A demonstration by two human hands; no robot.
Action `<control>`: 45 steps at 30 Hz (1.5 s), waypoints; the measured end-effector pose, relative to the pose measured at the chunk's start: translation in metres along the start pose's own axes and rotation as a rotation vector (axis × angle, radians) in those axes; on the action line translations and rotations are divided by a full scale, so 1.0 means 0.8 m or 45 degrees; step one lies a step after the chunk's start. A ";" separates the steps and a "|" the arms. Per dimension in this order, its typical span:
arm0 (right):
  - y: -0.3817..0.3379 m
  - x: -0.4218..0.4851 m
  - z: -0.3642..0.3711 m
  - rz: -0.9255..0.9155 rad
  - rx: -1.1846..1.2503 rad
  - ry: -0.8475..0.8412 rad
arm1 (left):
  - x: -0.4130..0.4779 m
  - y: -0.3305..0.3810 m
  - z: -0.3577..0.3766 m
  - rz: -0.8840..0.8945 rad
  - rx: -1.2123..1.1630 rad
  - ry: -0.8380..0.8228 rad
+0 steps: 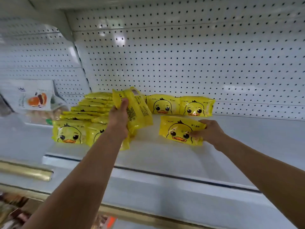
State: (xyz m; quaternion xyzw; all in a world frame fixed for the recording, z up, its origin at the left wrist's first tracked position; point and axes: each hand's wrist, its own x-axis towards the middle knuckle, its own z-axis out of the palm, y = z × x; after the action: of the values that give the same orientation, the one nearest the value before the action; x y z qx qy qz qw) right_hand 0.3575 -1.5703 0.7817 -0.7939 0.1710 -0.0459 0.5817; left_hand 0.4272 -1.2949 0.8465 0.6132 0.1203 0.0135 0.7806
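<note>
Left hand: the left hand (119,116) is closed around a bundle of glossy yellow plastic packets (139,109), fingers curled on it, and holds it tilted above the shelf with the printed backs and a barcode facing the camera.
Right hand: the right hand (209,131) pinches the right edge of a flat yellow plastic packet with a cartoon duck face (178,129).
Single packet: face up on the white metal shelf (165,151), right of the bundle and apart from it.
Back row: two more duck-face packets (196,107) stand side by side, touching, against the white perforated back panel (181,55).
Left side: a row of yellow packets (92,107) is lined up one behind another, with duck faces showing at the front.
Far left: a white bag with an orange picture (35,96), blurred.
Below: a gold-coloured strip (24,172) along a lower edge.
</note>
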 end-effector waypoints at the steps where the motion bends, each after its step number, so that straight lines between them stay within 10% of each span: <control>1: -0.003 0.016 0.006 -0.029 -0.024 -0.006 | 0.009 0.006 0.002 -0.001 0.001 0.017; 31: -0.057 0.162 0.101 -0.200 -0.775 0.481 | 0.114 0.031 0.014 -0.078 -0.069 -0.117; 40: -0.067 0.101 0.096 -1.233 -0.675 0.339 | 0.068 0.011 0.079 -0.119 0.023 -0.227; 45: -0.071 0.080 0.073 -1.138 -0.477 0.236 | 0.035 -0.008 0.106 -0.109 0.004 -0.449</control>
State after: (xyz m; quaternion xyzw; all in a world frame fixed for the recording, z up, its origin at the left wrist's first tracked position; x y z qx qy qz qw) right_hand 0.4458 -1.5233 0.8082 -0.8731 -0.1298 -0.3300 0.3347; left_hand 0.4707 -1.3724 0.8539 0.6017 0.0074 -0.1276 0.7884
